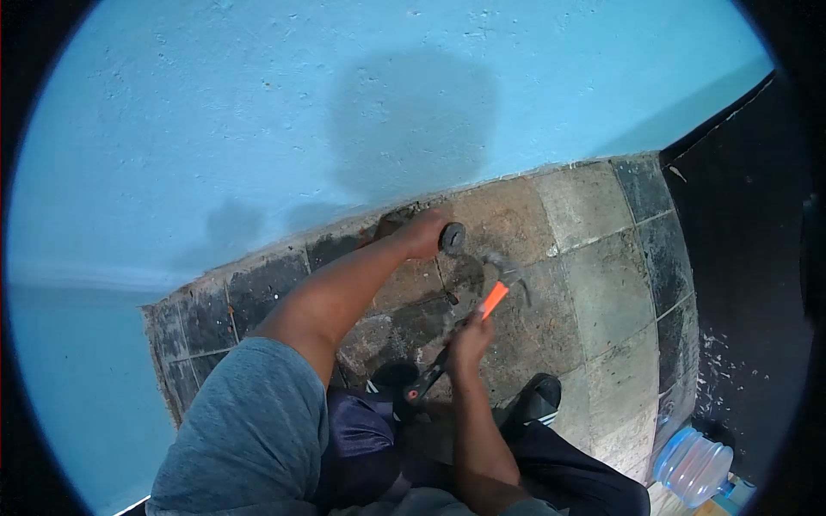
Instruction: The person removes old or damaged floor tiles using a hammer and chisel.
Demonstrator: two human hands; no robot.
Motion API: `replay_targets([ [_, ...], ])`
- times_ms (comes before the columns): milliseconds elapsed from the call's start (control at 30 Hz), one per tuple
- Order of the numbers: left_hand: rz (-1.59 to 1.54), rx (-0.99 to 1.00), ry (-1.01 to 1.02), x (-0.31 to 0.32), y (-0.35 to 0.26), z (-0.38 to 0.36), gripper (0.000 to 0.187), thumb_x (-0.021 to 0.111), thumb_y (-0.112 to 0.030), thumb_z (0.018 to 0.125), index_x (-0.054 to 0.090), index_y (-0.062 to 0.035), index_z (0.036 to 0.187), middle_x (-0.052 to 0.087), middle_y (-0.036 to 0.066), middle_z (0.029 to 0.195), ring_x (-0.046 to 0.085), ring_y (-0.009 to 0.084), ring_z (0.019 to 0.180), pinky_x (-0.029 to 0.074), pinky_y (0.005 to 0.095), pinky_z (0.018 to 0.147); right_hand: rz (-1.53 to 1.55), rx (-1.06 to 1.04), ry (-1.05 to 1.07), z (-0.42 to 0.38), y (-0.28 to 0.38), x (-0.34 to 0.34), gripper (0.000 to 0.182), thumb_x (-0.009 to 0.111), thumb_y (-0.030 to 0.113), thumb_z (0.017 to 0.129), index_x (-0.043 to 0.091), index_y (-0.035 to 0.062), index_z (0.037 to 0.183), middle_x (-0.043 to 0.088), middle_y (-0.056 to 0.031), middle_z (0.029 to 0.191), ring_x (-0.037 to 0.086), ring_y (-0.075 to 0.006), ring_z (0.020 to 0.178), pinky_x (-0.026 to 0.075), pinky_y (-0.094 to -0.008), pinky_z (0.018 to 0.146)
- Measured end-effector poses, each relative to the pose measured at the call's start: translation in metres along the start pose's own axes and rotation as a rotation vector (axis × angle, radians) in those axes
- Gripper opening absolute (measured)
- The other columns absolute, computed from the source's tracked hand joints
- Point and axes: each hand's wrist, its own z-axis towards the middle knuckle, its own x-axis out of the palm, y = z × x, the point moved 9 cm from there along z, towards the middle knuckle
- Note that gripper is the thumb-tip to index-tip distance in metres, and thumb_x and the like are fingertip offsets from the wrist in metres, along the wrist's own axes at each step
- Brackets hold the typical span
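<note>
My left hand is down near the foot of the wall, its fingers wrapped round a dark tool with a round end. That end faces up toward me; the rest of the tool is hidden, so its kind cannot be made out. In my right hand is a claw hammer with an orange and black handle, gripped partway along. The slightly blurred hammer head is a little below and right of the round end, apart from it. Beneath both hands lies the worn, dusty tiled floor.
A light blue wall rises just beyond my left hand, with a rough broken edge along its base. A dark panel stands at the right. At lower right lies a clear plastic water jug. My sandalled foot is close below the hammer.
</note>
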Motion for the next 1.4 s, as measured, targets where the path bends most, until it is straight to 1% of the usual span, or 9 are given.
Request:
replay_targets([
  [267, 0.015, 0.067, 0.089, 0.026, 0.013, -0.006, 0.016, 0.071, -0.006, 0.077, 0.071, -0.0069, 0.092, 0.07, 0.019, 0.095, 0.061, 0.0401, 0.099, 0.049, 0.0504, 0.09, 0.302, -0.261, -0.202, 0.001, 0.109, -0.032, 0.04, 0.043, 0.041, 0.109, 0.046, 0.0108, 0.084, 0.043, 0.0007, 0.063, 0.043, -0.0114, 0.048, 0.039, -0.0297, 0.042],
  [500, 0.065, 0.025, 0.045, 0.029, 0.013, 0.002, 0.016, 0.073, -0.007, 0.076, 0.071, -0.007, 0.091, 0.07, 0.018, 0.097, 0.061, 0.0389, 0.102, 0.049, 0.0505, 0.092, 0.088, -0.093, 0.041, -0.027, 0.025, 0.014, 0.036, 0.047, 0.038, 0.108, 0.047, 0.0104, 0.084, 0.042, 0.0027, 0.062, 0.042, -0.0099, 0.047, 0.036, -0.0284, 0.042],
  [633, 0.099, 0.002, 0.111, 0.034, 0.016, 0.004, 0.015, 0.073, -0.007, 0.076, 0.071, -0.0061, 0.091, 0.069, 0.02, 0.099, 0.061, 0.0395, 0.103, 0.049, 0.0512, 0.093, 0.178, -0.097, 0.042, -0.011, 0.044, 0.002, 0.035, 0.049, 0.036, 0.108, 0.048, 0.0103, 0.084, 0.042, 0.0028, 0.064, 0.043, -0.0096, 0.049, 0.035, -0.0286, 0.042],
  [867, 0.058, -0.029, 0.128, 0.025, 0.009, 0.005, 0.016, 0.071, -0.005, 0.078, 0.072, -0.0042, 0.093, 0.069, 0.022, 0.095, 0.064, 0.0414, 0.1, 0.051, 0.0516, 0.091, 0.45, -0.503, -0.44, -0.013, 0.227, -0.107, 0.039, 0.04, 0.043, 0.109, 0.047, 0.0074, 0.095, 0.043, -0.0004, 0.065, 0.042, -0.0126, 0.05, 0.039, -0.0256, 0.045],
  [967, 0.091, -0.002, 0.095, 0.022, 0.006, 0.005, 0.019, 0.071, -0.004, 0.077, 0.072, -0.0036, 0.096, 0.069, 0.023, 0.095, 0.065, 0.0422, 0.1, 0.053, 0.0515, 0.087, 0.53, -0.544, -0.519, -0.018, 0.208, -0.107, 0.042, 0.038, 0.043, 0.109, 0.047, 0.0069, 0.09, 0.047, -0.003, 0.066, 0.044, -0.0141, 0.051, 0.042, -0.0293, 0.047],
  [1033, 0.131, 0.019, 0.074, 0.027, 0.009, 0.007, 0.021, 0.071, -0.004, 0.075, 0.071, -0.0035, 0.096, 0.07, 0.023, 0.095, 0.066, 0.0426, 0.1, 0.053, 0.0512, 0.085, -0.044, -0.541, -0.694, -0.024, 0.129, -0.076, 0.048, 0.044, 0.038, 0.108, 0.057, -0.0058, 0.092, 0.059, -0.0149, 0.078, 0.057, -0.0304, 0.069, 0.046, -0.0462, 0.068],
  [1100, 0.16, 0.051, 0.089, 0.036, 0.007, 0.002, 0.022, 0.07, -0.002, 0.074, 0.072, -0.0041, 0.096, 0.07, 0.023, 0.095, 0.065, 0.043, 0.099, 0.052, 0.0514, 0.088, -0.514, -0.219, -0.018, -0.02, 0.045, 0.005, 0.038, 0.05, 0.029, 0.107, 0.063, -0.0059, 0.111, 0.055, -0.0092, 0.077, 0.054, -0.026, 0.069, 0.045, -0.0423, 0.067],
  [1167, 0.165, 0.061, 0.112, 0.031, 0.003, 0.007, 0.023, 0.069, -0.001, 0.073, 0.072, -0.0045, 0.096, 0.07, 0.023, 0.096, 0.065, 0.0431, 0.098, 0.051, 0.0515, 0.09, -0.076, 0.074, 0.034, -0.022, -0.003, 0.014, 0.036, 0.05, 0.032, 0.107, 0.062, -0.0011, 0.103, 0.05, -0.0034, 0.072, 0.049, -0.0173, 0.063, 0.043, -0.0359, 0.061],
  [1400, 0.066, -0.061, 0.132, 0.04, 0.027, 0.017, 0.022, 0.07, 0.0, 0.073, 0.072, -0.0061, 0.093, 0.07, 0.021, 0.097, 0.063, 0.0409, 0.098, 0.049, 0.0521, 0.092, 0.236, -0.139, -0.146, 0.018, 0.072, -0.035, 0.038, 0.046, 0.041, 0.108, 0.046, 0.0125, 0.083, 0.043, 0.0005, 0.061, 0.043, -0.0122, 0.047, 0.038, -0.0309, 0.041],
])
